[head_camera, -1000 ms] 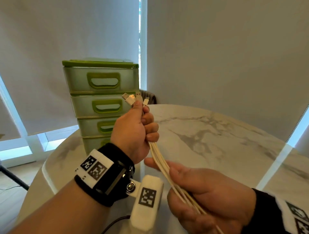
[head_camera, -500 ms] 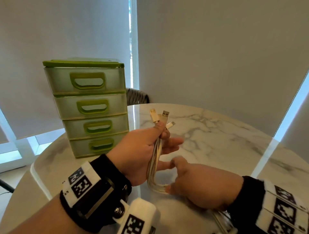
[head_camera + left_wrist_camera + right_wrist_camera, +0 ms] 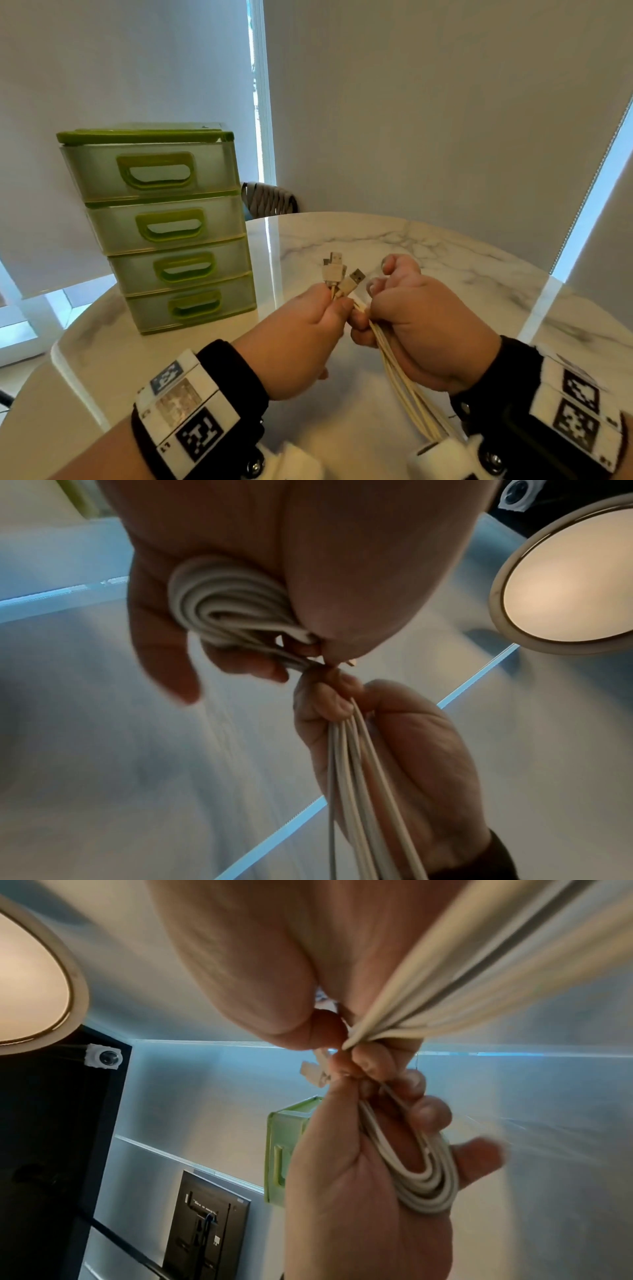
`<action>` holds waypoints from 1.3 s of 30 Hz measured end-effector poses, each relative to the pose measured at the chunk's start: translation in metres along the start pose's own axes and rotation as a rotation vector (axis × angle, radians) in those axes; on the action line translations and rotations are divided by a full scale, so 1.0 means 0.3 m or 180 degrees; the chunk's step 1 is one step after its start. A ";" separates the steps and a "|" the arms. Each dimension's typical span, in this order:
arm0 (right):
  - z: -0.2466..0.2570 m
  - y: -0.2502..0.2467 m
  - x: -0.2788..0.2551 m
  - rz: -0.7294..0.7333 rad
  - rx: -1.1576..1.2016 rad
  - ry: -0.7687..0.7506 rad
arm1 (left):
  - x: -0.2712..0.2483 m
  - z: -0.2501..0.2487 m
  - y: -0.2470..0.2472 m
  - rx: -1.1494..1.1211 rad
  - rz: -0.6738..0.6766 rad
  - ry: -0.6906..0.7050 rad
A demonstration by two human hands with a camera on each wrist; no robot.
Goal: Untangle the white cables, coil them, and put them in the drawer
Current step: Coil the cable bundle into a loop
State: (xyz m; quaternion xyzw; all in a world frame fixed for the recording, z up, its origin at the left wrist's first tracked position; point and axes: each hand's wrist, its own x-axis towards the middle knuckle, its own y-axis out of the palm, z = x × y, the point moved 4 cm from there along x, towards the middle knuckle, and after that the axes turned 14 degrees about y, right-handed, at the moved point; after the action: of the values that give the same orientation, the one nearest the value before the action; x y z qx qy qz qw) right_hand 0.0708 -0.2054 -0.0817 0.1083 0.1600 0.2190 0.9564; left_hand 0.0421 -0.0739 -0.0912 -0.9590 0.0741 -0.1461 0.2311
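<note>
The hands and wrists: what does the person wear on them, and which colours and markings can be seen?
The left hand and the right hand are bare, without gloves. Each wrist carries a wide black band with a white block on top, printed with black-and-white square code markers. A white camera housing with a metal screw hangs under each band. No sleeves show on the forearms.

A round marble counter (image 3: 445,260) is seen beneath the hands. Beyond it, pale roller blinds (image 3: 428,102) are drawn over the windows, with daylight let in through a narrow gap (image 3: 262,102) between them. A woven chair back (image 3: 270,200) is seen behind the counter's far edge. A round ceiling lamp (image 3: 568,580) is lit overhead.
</note>
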 end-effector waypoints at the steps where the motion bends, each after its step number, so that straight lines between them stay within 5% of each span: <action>1: 0.004 -0.002 0.001 0.0050 0.0032 -0.0045 | 0.001 -0.006 -0.008 -0.0013 -0.0080 0.0068; 4: 0.004 -0.003 -0.002 0.0259 -0.0130 0.0253 | 0.010 0.000 -0.035 0.0002 -0.0412 0.0137; 9: -0.025 0.003 -0.062 0.1270 -0.0612 0.1587 | 0.014 0.003 -0.076 -0.0328 -0.1028 0.0006; 15: -0.034 0.057 -0.071 0.1041 0.0255 0.1510 | 0.010 0.021 -0.075 -0.0633 -0.1390 -0.0050; 23: -0.052 0.084 -0.068 0.0326 0.0166 0.0307 | 0.004 0.011 -0.056 -0.0887 -0.2000 0.0028; 26: -0.056 0.082 -0.065 0.0264 0.0143 0.0241 | 0.008 0.014 -0.050 -0.0759 -0.1836 -0.0104; 29: -0.067 0.084 -0.059 0.0157 0.0057 0.0225 | 0.005 0.026 -0.026 -0.1392 -0.1322 -0.0442; 33: -0.089 0.096 -0.055 0.0038 -0.0282 0.0126 | -0.005 0.004 0.007 -0.1839 -0.0788 -0.0266; 39: -0.071 0.120 -0.088 0.0528 -0.1347 0.0021 | 0.001 0.022 -0.004 -0.1743 -0.1626 -0.0431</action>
State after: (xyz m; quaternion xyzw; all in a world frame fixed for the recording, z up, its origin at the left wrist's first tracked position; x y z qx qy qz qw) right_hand 0.0270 -0.1827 -0.0847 -0.0827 0.1042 0.3259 0.9360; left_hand 0.0446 -0.0701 -0.0963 -0.9803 -0.1466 -0.1100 -0.0732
